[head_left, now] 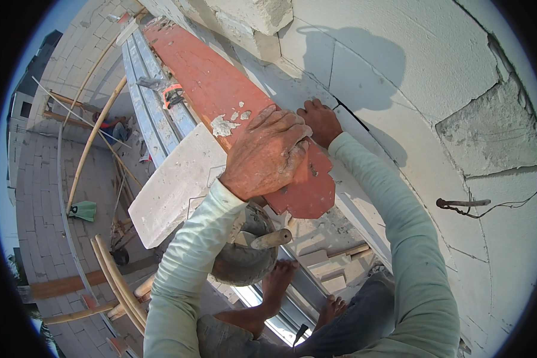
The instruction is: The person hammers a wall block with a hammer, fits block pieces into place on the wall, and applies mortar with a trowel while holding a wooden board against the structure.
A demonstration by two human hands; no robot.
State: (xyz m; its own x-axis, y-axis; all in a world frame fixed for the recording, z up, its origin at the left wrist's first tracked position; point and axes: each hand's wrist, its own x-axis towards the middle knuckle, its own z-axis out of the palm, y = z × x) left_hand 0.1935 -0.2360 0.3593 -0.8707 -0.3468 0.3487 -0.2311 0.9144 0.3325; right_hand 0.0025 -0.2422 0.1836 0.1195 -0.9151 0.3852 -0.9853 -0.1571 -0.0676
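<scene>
My left hand (267,156) lies over a long red board (215,68), its fingers bent and closed; whatever is under them is hidden. Just beyond it on the right, my right hand (320,122) is closed low against the pale block wall (364,71), at the far side of the board. What its fingers hold, if anything, I cannot make out. A thin dark strip or gap (352,114) shows beside that hand. Flakes of dried mortar (224,126) stick to the board. Left of my left hand a pale block (176,185) sits tilted.
Below my left wrist is a dark bucket (244,262) with a wooden tool handle (272,238) across it. An orange and black item (173,95) rests by the metal planks (152,89). A metal rod (465,203) with wire juts from the wall. Far left, another person (116,128) sits below.
</scene>
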